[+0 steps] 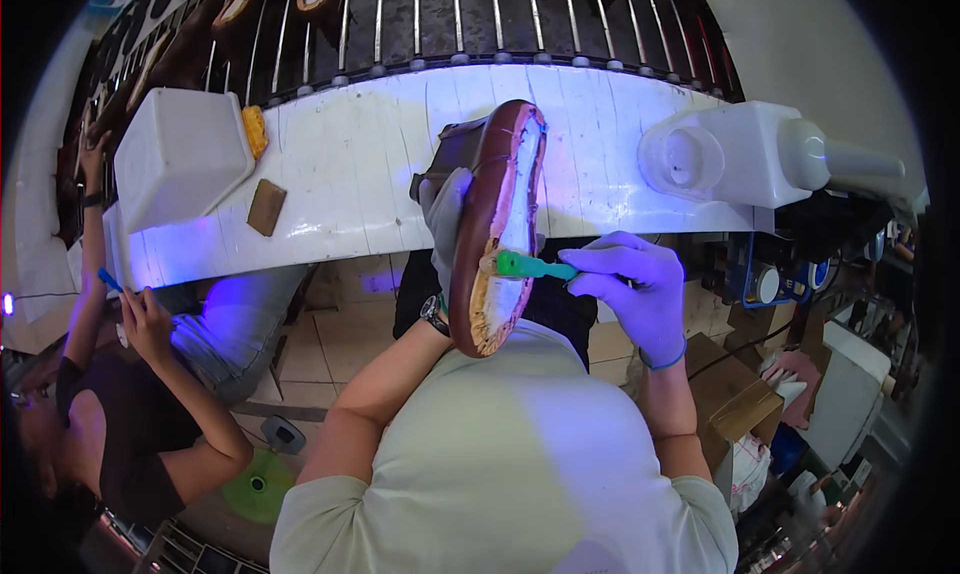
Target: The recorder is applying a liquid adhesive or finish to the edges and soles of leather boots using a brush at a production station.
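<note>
A brown leather shoe upper (473, 239), its pale underside turned up, stands tilted before my chest at the table's near edge. My left hand (447, 206), in a light glove, is wrapped round its left side; part of the fingers is hidden behind it. Between the fingertips of my gloved right hand (640, 289) is a green-handled brush (540, 268). The brush's head meets the underside near the middle of the shoe, where a tan area borders the white lining. Bristles are too small to make out.
On the white table (350, 174) are a white plastic container (185, 159), a yellow sponge (256, 132) and a small brown block (266, 207). At right lies a white jug (745, 154). Beyond runs a roller conveyor (457, 14) with shoes. A co-worker (130, 404) sits at left.
</note>
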### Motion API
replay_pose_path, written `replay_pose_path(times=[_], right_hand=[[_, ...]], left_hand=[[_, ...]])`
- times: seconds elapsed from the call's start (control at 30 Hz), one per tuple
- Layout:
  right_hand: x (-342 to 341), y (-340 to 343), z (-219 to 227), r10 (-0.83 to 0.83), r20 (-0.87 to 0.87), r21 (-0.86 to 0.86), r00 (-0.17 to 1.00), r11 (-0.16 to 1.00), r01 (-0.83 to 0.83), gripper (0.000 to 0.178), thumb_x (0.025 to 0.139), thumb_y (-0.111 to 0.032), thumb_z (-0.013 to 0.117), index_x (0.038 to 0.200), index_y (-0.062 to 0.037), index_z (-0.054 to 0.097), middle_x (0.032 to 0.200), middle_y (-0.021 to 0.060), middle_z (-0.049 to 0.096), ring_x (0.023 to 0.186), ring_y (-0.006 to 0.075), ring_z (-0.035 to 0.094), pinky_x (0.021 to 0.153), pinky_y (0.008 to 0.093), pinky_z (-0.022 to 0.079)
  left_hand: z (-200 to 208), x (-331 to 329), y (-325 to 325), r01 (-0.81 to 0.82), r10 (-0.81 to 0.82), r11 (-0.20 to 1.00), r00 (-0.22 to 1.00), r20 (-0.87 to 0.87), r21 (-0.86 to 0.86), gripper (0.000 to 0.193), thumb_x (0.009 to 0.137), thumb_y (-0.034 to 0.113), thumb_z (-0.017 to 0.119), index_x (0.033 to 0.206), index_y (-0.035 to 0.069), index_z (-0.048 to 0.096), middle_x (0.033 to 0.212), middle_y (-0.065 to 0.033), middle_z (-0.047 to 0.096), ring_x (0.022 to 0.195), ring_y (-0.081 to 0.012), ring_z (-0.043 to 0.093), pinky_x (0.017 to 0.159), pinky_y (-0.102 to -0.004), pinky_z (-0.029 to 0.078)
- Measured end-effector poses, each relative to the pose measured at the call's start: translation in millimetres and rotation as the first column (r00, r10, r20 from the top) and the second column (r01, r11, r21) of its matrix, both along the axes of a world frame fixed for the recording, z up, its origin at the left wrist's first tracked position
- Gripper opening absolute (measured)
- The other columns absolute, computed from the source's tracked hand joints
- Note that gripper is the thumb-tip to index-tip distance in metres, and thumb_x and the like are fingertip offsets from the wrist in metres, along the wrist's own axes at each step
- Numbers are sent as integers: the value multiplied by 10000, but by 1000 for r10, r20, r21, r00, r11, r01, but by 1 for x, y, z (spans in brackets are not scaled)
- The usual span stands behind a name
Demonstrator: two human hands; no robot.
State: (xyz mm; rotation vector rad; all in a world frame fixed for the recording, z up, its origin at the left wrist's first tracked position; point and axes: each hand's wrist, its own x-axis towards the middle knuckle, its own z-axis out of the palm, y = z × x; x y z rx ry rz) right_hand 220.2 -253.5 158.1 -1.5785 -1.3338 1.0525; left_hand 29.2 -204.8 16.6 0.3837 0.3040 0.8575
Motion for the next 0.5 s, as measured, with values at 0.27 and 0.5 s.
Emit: replay_pose_path(times=[0.27, 0.5], right_hand=[[-3, 2, -21, -168, 68, -104, 983, 979, 174, 247, 775, -74, 794, 1016, -31, 769, 776, 39, 669, 647, 75, 541, 590, 235, 419], [11, 18, -52, -256, 125, -146, 959, 951, 273, 217, 847, -108, 760, 1045, -18, 758, 749, -29, 637, 654, 31, 493, 586, 210, 375]], left_hand=[[6, 2, 6, 27, 314, 833, 799, -513, 552, 577, 990, 371, 542, 1465, 83, 387, 1377, -137, 518, 1225, -254, 535, 1067, -427, 429], [7, 5, 8, 73, 402, 760, 727, -556, 645, 583, 969, 357, 568, 1452, 78, 397, 1373, -137, 518, 1226, -260, 532, 1069, -437, 417]])
